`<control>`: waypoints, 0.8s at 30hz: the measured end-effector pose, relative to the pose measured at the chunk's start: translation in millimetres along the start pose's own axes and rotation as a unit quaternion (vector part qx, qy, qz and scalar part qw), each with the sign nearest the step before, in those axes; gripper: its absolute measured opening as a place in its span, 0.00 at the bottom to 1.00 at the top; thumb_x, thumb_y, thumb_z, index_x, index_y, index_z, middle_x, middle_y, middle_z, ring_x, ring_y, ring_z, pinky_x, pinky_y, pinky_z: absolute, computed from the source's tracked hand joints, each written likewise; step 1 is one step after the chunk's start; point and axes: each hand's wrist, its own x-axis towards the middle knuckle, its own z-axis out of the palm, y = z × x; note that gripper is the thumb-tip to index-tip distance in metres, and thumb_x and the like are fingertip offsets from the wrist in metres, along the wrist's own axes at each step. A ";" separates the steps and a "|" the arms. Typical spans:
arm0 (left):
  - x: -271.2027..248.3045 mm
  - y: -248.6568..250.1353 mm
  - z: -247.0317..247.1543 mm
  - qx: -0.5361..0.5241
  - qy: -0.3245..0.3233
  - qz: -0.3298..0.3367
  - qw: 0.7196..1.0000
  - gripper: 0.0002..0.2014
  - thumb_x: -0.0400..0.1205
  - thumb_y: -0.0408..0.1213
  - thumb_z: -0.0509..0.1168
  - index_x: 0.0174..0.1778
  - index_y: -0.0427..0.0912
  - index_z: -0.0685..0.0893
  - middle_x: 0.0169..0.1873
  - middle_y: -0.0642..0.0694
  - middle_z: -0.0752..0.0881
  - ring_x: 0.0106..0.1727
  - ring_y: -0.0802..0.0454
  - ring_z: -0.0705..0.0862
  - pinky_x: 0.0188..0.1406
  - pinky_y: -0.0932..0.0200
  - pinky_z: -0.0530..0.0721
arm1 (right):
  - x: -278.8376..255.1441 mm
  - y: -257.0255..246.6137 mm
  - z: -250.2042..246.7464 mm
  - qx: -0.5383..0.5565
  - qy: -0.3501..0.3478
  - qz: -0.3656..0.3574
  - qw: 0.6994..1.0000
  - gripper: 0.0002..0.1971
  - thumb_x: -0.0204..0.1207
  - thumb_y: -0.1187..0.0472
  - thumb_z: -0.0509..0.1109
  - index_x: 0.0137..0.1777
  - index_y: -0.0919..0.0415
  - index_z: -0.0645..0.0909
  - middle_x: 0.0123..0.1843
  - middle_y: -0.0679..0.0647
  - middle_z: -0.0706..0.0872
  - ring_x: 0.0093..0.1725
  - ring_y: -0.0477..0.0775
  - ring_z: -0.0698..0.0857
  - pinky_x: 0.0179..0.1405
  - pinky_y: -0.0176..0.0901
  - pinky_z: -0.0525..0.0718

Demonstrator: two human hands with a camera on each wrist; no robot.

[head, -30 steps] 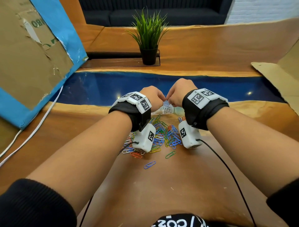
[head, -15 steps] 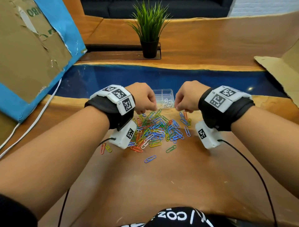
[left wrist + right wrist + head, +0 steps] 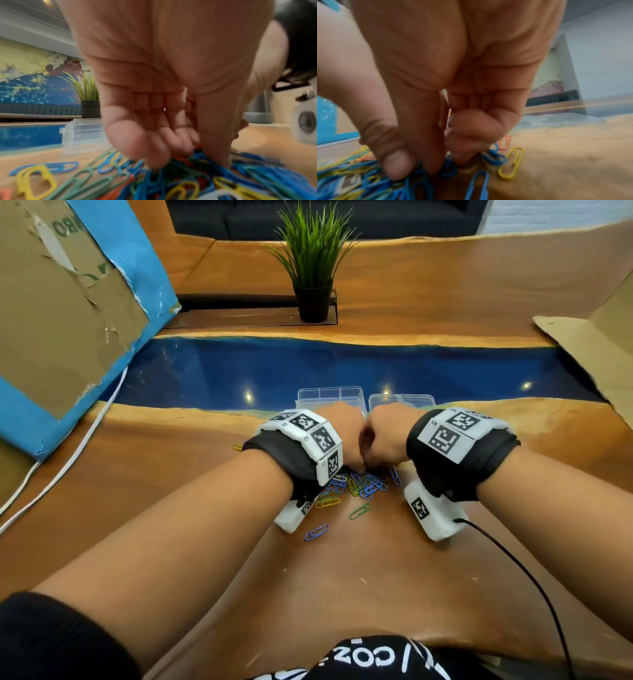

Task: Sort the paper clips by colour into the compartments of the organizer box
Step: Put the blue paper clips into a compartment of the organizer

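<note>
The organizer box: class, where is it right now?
In the head view the organizer box sits just beyond both hands, at the blue strip's near edge, behind the paper clips.

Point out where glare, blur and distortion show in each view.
Head view: lamp glare dots the blue resin strip, and wide-angle bending curves the table edges. Left wrist view: the left hand and the paper clips are soft with blur. Right wrist view: the right hand is blurred, the background streaked.

Both hands [image 3: 363, 436] cover most of the paper clip pile [image 3: 363, 486]. The organizer box [image 3: 330, 395] is half hidden at twelve o'clock. Motion blurs the fingers [image 3: 467, 135]; what they pinch is unclear.
</note>
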 end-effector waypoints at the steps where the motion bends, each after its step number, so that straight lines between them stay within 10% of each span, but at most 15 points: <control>1: 1.1 1.4 1.6 0.005 0.006 -0.001 1.000 0.11 0.69 0.46 0.76 0.41 0.44 0.89 0.27 0.51 0.81 0.36 0.50 0.80 0.28 0.62 0.76 | -1.2 0.8 0.5 0.008 -0.002 0.000 1.000 0.05 0.65 0.59 0.76 0.41 0.54 0.86 0.38 0.54 0.87 0.41 0.56 0.87 0.41 0.41 0.84; 5: 4.6 3.3 4.0 0.017 0.017 -0.021 0.999 0.12 0.72 0.43 0.74 0.27 0.49 0.79 0.23 0.53 0.75 0.36 0.50 0.80 0.22 0.66 0.70 | -5.0 3.7 3.6 0.024 0.022 -0.005 0.999 0.08 0.66 0.60 0.77 0.45 0.52 0.84 0.39 0.50 0.83 0.41 0.53 0.81 0.40 0.37 0.77; 16: -3.9 -15.9 -1.3 -0.160 -0.040 -0.074 0.983 0.02 0.78 0.36 0.70 0.42 0.47 0.87 0.24 0.47 0.85 0.14 0.62 0.79 0.24 0.69 0.81 | -9.3 9.3 1.3 0.072 0.028 0.004 0.997 0.06 0.69 0.62 0.73 0.43 0.50 0.84 0.28 0.44 0.80 0.26 0.44 0.79 0.27 0.33 0.76; 20: -8.5 -14.5 -6.7 -0.249 -0.037 -0.082 0.964 0.08 0.81 0.31 0.63 0.39 0.47 0.82 0.28 0.44 0.85 0.19 0.60 0.83 0.33 0.64 0.85 | -14.3 20.7 -5.0 0.250 -0.010 0.037 0.967 0.06 0.72 0.67 0.69 0.41 0.55 0.83 0.30 0.51 0.83 0.23 0.46 0.83 0.28 0.35 0.83; 24: -15.2 -3.1 -6.7 -0.274 -0.018 -0.091 0.957 0.12 0.82 0.27 0.57 0.35 0.44 0.79 0.27 0.47 0.81 0.17 0.61 0.79 0.20 0.68 0.80 | -19.7 22.7 -6.0 0.287 -0.002 0.081 0.954 0.04 0.77 0.69 0.63 0.46 0.66 0.79 0.30 0.59 0.78 0.25 0.54 0.75 0.26 0.39 0.77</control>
